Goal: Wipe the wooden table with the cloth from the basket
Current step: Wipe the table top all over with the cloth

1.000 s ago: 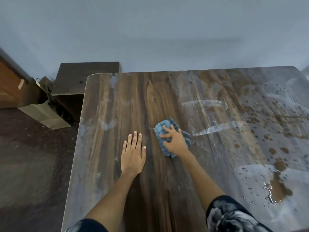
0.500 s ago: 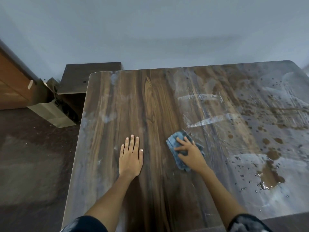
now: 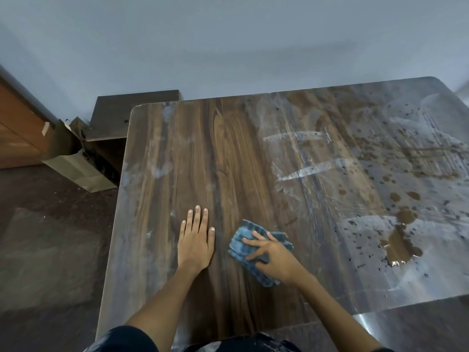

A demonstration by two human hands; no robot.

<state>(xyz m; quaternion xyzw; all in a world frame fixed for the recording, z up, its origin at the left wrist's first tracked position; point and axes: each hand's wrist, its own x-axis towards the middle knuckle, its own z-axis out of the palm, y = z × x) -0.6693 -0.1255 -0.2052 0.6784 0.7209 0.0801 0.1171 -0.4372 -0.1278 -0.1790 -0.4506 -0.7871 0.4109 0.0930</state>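
We see the blue cloth [image 3: 256, 252] bunched on the wooden table [image 3: 228, 153], near its front edge. Our right hand [image 3: 275, 260] presses it down with fingers spread. Just left of the cloth, our left hand [image 3: 195, 242] lies flat, fingers straight and together. Right of the cloth, a brown spill [image 3: 399, 246] pools amid droplets.

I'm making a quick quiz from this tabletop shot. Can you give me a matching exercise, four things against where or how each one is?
Things:
1. left hand
2. blue cloth
3. brown puddle
4. paper bag

States:
A. on the floor, left of the table
B. pooled on the right part of the wooden table
C. flat on bare wood, fingers straight
D. bunched under the right hand

Pairs: 1-C, 2-D, 3-B, 4-A
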